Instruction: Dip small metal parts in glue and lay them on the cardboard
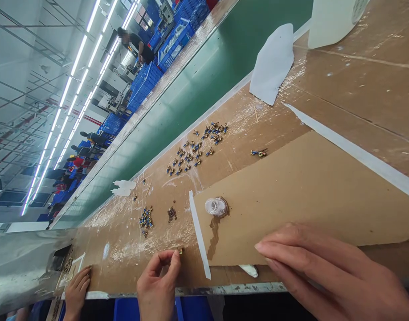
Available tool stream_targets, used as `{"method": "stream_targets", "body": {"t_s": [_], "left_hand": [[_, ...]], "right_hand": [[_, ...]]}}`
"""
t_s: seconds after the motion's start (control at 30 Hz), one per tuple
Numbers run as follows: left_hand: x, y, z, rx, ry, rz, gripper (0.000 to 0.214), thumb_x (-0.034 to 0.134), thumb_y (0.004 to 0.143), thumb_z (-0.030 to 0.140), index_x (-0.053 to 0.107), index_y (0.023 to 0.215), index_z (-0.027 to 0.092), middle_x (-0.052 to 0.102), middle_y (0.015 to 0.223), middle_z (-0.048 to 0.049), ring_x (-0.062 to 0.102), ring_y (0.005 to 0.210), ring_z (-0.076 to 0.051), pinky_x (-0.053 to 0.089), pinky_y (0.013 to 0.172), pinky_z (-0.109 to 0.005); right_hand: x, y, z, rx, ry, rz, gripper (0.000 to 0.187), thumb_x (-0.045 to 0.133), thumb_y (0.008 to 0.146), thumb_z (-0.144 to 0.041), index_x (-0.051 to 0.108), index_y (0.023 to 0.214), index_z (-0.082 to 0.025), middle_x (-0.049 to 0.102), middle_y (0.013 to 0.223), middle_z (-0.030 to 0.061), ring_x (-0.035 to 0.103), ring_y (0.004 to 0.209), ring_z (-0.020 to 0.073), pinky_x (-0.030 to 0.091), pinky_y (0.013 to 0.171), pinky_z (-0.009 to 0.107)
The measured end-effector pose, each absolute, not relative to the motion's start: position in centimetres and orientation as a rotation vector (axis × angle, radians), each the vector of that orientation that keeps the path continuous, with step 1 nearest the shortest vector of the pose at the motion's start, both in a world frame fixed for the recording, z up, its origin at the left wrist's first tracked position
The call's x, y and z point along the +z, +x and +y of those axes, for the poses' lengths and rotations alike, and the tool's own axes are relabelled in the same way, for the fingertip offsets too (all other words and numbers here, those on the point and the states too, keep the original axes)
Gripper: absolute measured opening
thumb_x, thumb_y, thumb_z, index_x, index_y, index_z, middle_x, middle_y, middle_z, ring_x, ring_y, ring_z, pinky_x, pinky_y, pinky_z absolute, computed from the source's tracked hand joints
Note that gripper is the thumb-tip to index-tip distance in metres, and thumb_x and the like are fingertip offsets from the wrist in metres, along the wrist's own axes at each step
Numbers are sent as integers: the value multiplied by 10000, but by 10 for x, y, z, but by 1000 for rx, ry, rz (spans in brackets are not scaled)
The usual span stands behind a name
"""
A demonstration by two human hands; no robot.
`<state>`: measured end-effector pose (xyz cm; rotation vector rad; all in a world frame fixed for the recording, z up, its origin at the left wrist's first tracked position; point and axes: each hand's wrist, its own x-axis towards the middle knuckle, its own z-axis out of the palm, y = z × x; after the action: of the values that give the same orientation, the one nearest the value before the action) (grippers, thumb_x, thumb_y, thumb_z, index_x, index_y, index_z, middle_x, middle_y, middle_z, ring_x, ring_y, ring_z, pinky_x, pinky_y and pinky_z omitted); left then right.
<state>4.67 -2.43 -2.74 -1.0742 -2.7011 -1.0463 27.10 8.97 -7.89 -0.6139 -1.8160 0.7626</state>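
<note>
My left hand (160, 276) is closed in a pinch near the table's front edge, with a tiny painted figurine (181, 251) at its fingertips. My right hand (325, 267) hovers over the cardboard sheet (291, 191); its thumb and fingers press together, and anything between them is too small or hidden to make out. On the cardboard's left part stands a small clear cup (216, 207) beside a dark wet streak. Left of the cardboard lie a pile of blue-and-yellow figurines (146, 221) and a cluster of small brown pieces (172, 214). More figurines (187, 157) are spread farther back.
White tape (199, 236) edges the cardboard. A figurine (259, 153) lies by its far edge. White paper (274, 64) and a pale roll (334, 22) sit farther off. Beyond runs a green belt (204, 84). Another person's hand (78, 290) rests at left.
</note>
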Motion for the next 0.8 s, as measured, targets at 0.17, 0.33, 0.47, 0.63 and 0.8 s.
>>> {"method": "stream_targets", "body": {"t_s": [0.17, 0.33, 0.47, 0.63, 0.8], "left_hand": [[-29, 45, -24, -1000, -1036, -2751, 288, 653, 728, 508, 665, 570, 268, 664, 538, 4, 620, 501, -163, 510, 462, -253], [-28, 45, -23, -948, -982, -2790, 340, 652, 698, 572, 657, 548, 268, 666, 536, 0, 624, 519, -176, 518, 487, -270], [-29, 42, -24, -946, -974, -2840, 415, 661, 643, 636, 669, 564, 229, 668, 548, -13, 629, 534, -185, 518, 498, -271], [-32, 41, -20, -990, -1026, -2812, 415, 727, 549, 646, 674, 566, 234, 672, 552, -9, 645, 559, -209, 544, 513, -287], [-28, 47, -28, -1084, -1146, -2649, 269, 750, 583, 564, 710, 612, 300, 716, 635, 9, 686, 628, -250, 593, 557, -316]], "right_hand": [[-77, 271, 89, 785, -609, -1815, 209, 552, 867, -115, 615, 1047, -200, 665, 922, -8, 637, 828, 78, 483, 849, 157], [-78, 270, 88, 768, -629, -1817, 208, 546, 868, -119, 619, 1045, -200, 672, 925, -3, 647, 818, 91, 499, 827, 174], [-77, 269, 90, 758, -619, -1804, 198, 539, 871, -110, 624, 1028, -195, 673, 916, -2, 638, 823, 86, 496, 818, 169], [-78, 270, 90, 738, -616, -1835, 183, 539, 881, -125, 617, 1031, -194, 670, 903, 0, 633, 817, 81, 492, 823, 170], [-77, 273, 92, 686, -588, -1838, 190, 533, 878, -130, 614, 1040, -187, 673, 891, 15, 645, 819, 103, 513, 804, 189]]}}
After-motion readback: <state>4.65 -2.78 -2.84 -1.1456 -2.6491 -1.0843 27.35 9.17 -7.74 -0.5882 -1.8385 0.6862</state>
